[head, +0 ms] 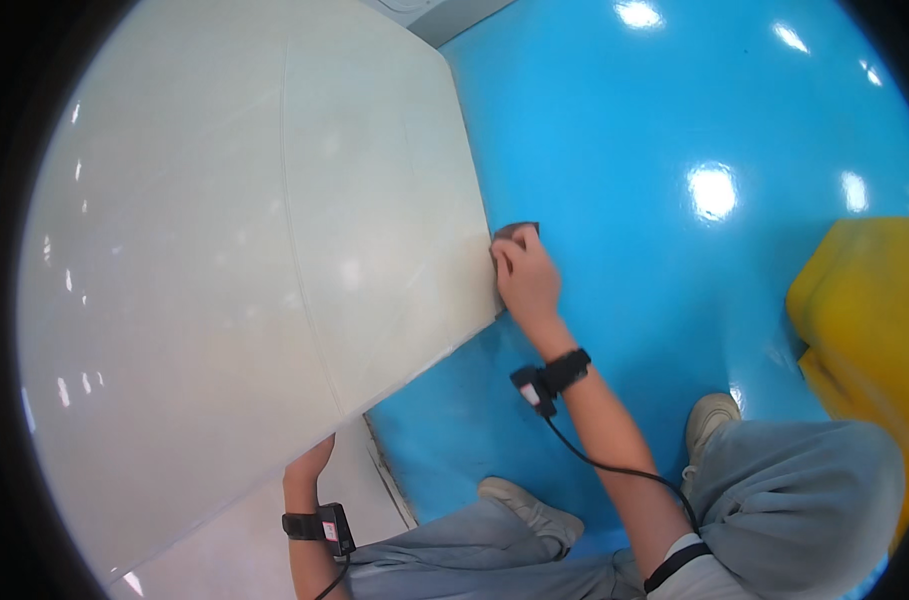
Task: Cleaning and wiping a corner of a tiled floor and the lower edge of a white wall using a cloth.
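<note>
A large off-white panel [379,225] with a smooth, glossy face and a faint curved line fills the left half of the view. At its right edge, near the lower corner, my right hand [531,279] pinches a small dark brown sheet [508,231], possibly sandpaper. The sheet lies against or very close to that edge. My left hand [316,456] reaches behind the panel's lower edge. Its fingers are hidden there, so whether they grip anything cannot be seen.
Glossy blue floor [627,150] spreads to the right. A yellow object [867,315] stands at the right rim. Below the panel is another pale surface [252,517]. Black wrist straps with small cabled boxes [533,390] are on both my wrists. My shoes [533,514] rest on the floor.
</note>
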The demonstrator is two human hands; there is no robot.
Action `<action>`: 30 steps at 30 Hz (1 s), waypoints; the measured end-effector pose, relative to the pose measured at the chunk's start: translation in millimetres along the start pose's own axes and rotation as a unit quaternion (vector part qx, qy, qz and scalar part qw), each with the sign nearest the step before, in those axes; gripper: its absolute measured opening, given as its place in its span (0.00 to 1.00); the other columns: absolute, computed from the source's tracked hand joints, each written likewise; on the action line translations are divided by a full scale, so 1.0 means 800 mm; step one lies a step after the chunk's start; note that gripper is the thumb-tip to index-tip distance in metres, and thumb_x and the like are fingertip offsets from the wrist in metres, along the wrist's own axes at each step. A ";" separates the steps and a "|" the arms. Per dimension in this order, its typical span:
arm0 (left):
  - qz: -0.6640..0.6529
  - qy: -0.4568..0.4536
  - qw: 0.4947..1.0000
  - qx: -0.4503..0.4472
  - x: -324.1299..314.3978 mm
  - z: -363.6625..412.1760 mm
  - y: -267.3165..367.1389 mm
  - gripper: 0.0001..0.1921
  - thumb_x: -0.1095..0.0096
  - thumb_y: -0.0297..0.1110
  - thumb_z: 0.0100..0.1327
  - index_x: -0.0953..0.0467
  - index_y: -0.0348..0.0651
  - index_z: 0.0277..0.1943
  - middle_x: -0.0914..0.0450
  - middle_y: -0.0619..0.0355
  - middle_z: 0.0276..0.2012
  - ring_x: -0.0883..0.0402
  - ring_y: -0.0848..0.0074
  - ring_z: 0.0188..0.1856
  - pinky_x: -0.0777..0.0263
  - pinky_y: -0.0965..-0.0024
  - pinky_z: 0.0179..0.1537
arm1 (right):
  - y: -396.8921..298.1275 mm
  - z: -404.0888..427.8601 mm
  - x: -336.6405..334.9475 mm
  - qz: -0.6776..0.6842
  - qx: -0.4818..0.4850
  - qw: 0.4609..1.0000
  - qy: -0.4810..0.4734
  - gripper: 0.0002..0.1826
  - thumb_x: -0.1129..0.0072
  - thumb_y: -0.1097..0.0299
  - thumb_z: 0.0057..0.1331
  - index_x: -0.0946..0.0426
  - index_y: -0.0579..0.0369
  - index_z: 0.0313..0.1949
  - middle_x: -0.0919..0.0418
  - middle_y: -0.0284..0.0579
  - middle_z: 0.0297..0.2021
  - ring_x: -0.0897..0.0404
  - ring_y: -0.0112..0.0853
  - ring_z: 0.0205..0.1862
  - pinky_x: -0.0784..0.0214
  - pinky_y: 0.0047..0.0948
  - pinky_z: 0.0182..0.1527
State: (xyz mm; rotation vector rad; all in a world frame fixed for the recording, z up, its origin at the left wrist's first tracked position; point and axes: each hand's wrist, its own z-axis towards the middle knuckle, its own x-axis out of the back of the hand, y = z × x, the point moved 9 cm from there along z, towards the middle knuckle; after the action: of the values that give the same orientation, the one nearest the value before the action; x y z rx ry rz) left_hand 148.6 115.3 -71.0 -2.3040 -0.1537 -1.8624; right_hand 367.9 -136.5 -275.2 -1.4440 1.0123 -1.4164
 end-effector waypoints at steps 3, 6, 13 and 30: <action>-0.038 -0.059 0.997 0.015 -0.002 0.009 0.016 0.07 0.47 0.26 0.63 0.21 0.34 0.37 0.18 0.52 0.31 0.19 0.68 0.31 0.24 0.69 0.31 | -0.005 0.033 0.009 0.010 0.057 0.997 0.042 0.03 0.45 0.71 0.60 0.22 0.54 0.31 0.27 0.44 0.34 0.25 0.44 0.34 0.32 0.40 0.33; -0.023 -0.004 1.000 -0.008 0.010 0.010 0.013 0.07 0.46 0.25 0.63 0.21 0.34 0.36 0.18 0.52 0.29 0.19 0.68 0.29 0.24 0.68 0.31 | -0.011 0.038 0.009 0.019 0.074 0.995 0.066 0.04 0.45 0.70 0.61 0.22 0.54 0.30 0.27 0.44 0.34 0.25 0.44 0.35 0.32 0.40 0.33; -0.045 0.021 0.999 -0.020 0.015 0.020 0.033 0.06 0.46 0.24 0.62 0.21 0.33 0.34 0.19 0.51 0.27 0.19 0.68 0.29 0.26 0.69 0.31 | 0.015 0.024 -0.007 0.035 -0.021 0.999 0.021 0.03 0.44 0.68 0.62 0.23 0.52 0.33 0.27 0.44 0.36 0.25 0.45 0.36 0.31 0.40 0.36; -0.102 -0.009 0.995 0.014 0.026 0.036 0.043 0.04 0.43 0.27 0.59 0.22 0.36 0.32 0.19 0.51 0.28 0.21 0.58 0.28 0.28 0.63 0.30 | -0.031 0.021 -0.024 0.265 -0.022 0.964 0.030 0.02 0.44 0.74 0.62 0.24 0.56 0.35 0.24 0.45 0.34 0.24 0.37 0.38 0.32 0.31 0.43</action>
State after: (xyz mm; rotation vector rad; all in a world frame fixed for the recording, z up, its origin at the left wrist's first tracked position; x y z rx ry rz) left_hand 187.3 86.9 -58.7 -2.3651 -0.4292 -1.9156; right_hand 384.1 -109.6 -257.3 -1.0517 1.3537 -1.0527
